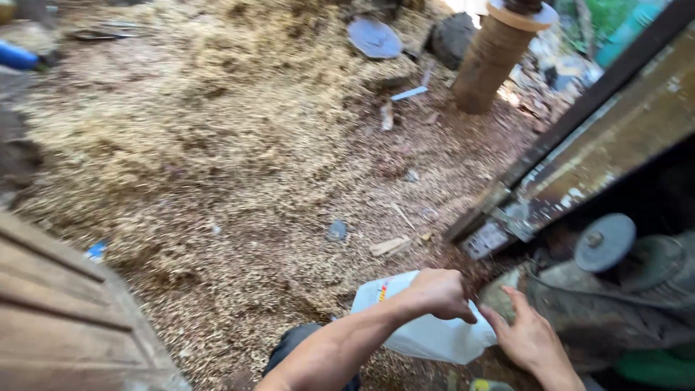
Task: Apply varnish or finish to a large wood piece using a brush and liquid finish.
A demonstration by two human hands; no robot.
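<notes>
— Where do we stand?

— Our left hand (438, 293) is clamped on the top of the white plastic jug (427, 333), which sits low at the near right, tilted over the sawdust-covered floor (217, 145). Our right hand (525, 337) hovers just beside it, fingers spread, gripping nothing.

— What could go wrong?

— We judge the jug could slip or tip, since only one hand has it and it hangs tilted. It is also close to the rusty machine frame (601, 137) and grey pulley wheel (604, 242), where we might knock it.
</notes>
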